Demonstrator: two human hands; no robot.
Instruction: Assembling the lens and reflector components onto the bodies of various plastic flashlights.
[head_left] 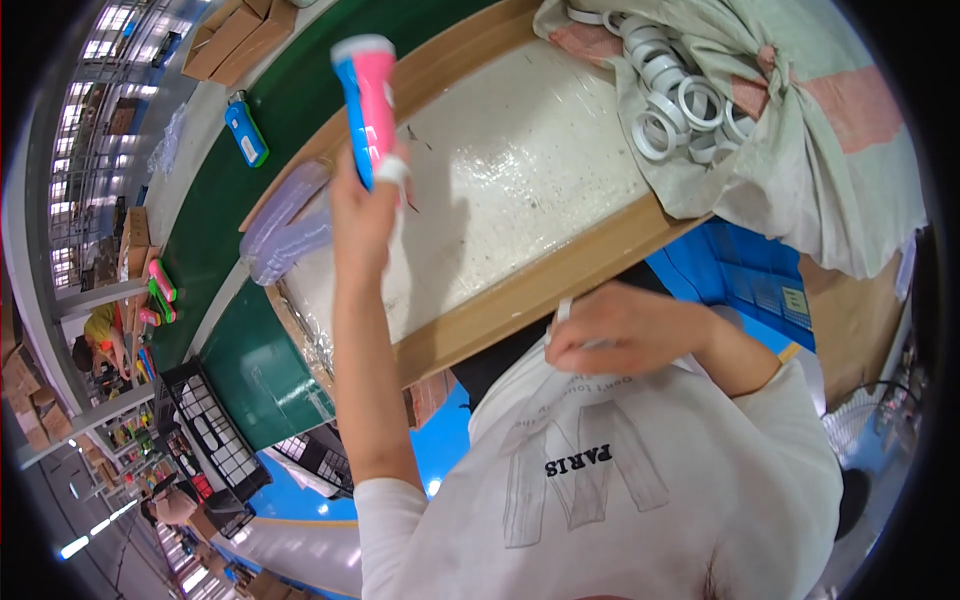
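In my left hand [365, 210], raised over the tray, is a pink-and-blue flashlight-shaped piece [376, 100] with a white end, held upright. Something white sits at that hand's thumb. My right hand [630, 330] is closed in front of my shirt, by the tray's near edge. A small white piece [564, 310] pokes up at its fingers; whether it is held or worn on a finger I cannot tell. Below my left hand lies the shallow cardboard tray [500, 290], lined with clear film. Several white rings [665, 85] spill from a woven sack [840, 110] at the far right.
Lilac translucent sleeves [290, 225] lie at the tray's left end. A blue-and-green flashlight-shaped piece [245, 130] rests on the green conveyor belt [215, 190], near a cardboard box [235, 40]. Black crates [210, 420] stand at left; a blue crate [740, 265] is under the sack. Other people work far left.
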